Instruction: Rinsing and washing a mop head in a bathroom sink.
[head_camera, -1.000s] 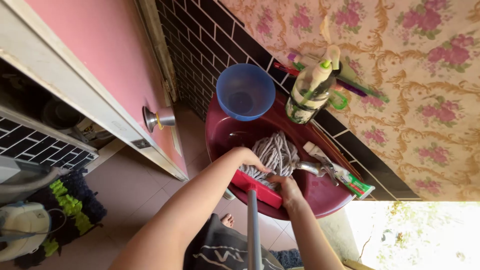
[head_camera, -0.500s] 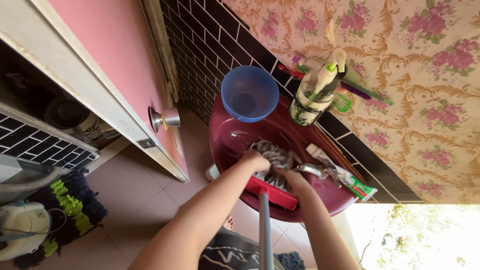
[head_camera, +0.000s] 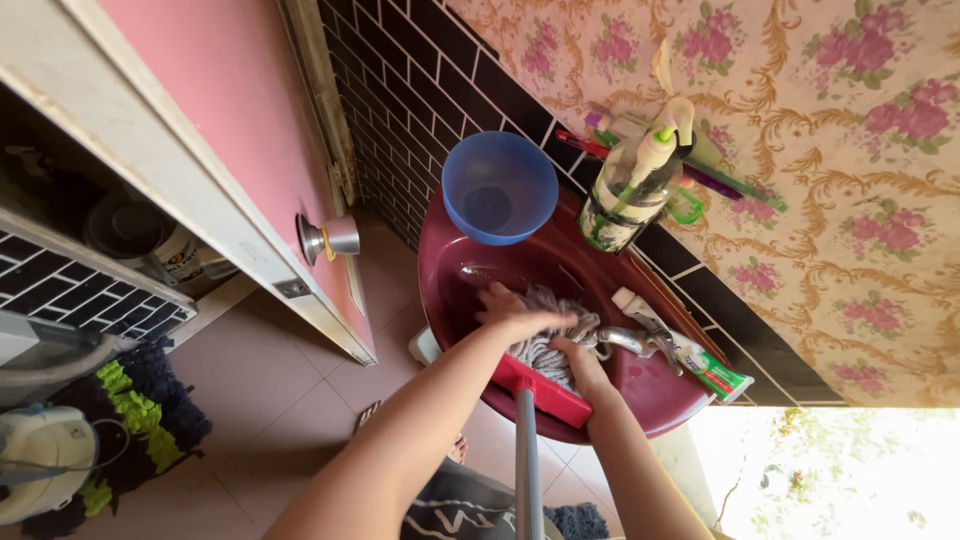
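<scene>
A person's two bare hands worked a string mop head inside a maroon basin mounted against a black-tiled wall. The left hand lay flat with fingers spread over the grey strands; the right hand was closed around the strands just beside the mop's red clamp, from which the grey handle ran down toward the camera. A chrome tap jutted over the basin just past the mop, crowding the right hand. A blue plastic bowl sat on the basin's far rim, a clear cup of toothbrushes stood beside it, and a toothpaste tube lay along the rim near the tap. To the left stood a pink door with a metal knob.

Compared with half a second before, the left hand had moved farther over the strands and flattened, and the view had shifted slightly.

The forearms hid much of the mop clamp and basin front; the handle was cut off at the bottom edge, and glare washed out the lower right corner.
</scene>
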